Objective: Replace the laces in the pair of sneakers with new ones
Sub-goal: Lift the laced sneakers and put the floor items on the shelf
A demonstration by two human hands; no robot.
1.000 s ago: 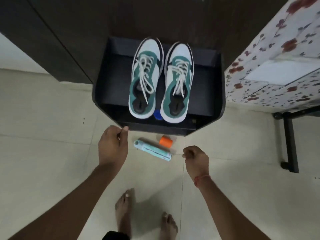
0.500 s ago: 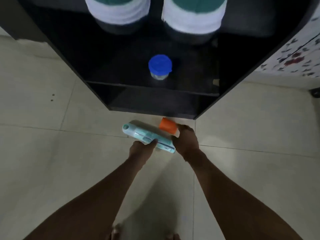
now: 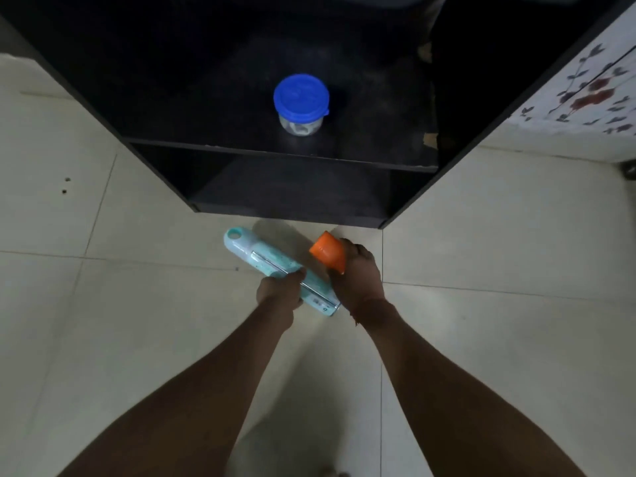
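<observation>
On the pale tiled floor [image 3: 103, 339], a black open shelf unit [image 3: 457, 160] fills the top of the view, its side panels slanting outward and its lower board sitting just above the tiles. To the right of it stands a white surface with a red and grey flower print [image 3: 585, 94]. The sneakers are out of view. Both forearms reach forward from the bottom edge to the strip of floor just in front of the shelf unit. A long pale teal case [image 3: 272, 266] lies there on a slant, its rounded end with a hole pointing up and left. The left hand [image 3: 278, 292] has its fingers curled round the middle of this case, grasping it. The right hand [image 3: 358, 277] is wrapped around a small orange cup-shaped thing [image 3: 327, 253], held tilted just beside the case. On the middle shelf board stands a small clear jar with a blue lid [image 3: 301, 98], well apart from both hands.
</observation>
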